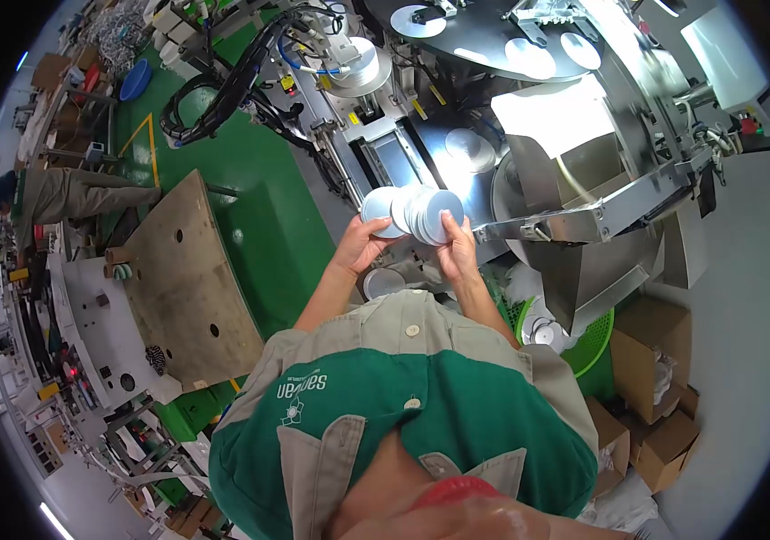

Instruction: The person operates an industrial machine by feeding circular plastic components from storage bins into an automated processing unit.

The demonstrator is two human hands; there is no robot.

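Observation:
Several thin, round, pale discs (410, 209) are fanned out between my two hands, in front of my chest at the machine's near edge. My left hand (362, 243) grips the discs on the left side, its thumb lying on top. My right hand (456, 248) holds the other end of the fan, with the thumb pressed on the topmost disc. The fingers beneath the discs are mostly hidden. Just below my hands, a round whitish piece (384, 283) shows in front of my shirt.
Ahead stands a machine with a dark round table (484, 36) bearing bright discs. A metal chute (574, 117) and frame are on the right. A green basket (594, 346) and cardboard boxes (650, 351) sit at lower right. A wooden board (189, 279) is left; another person (88, 193) stands beyond.

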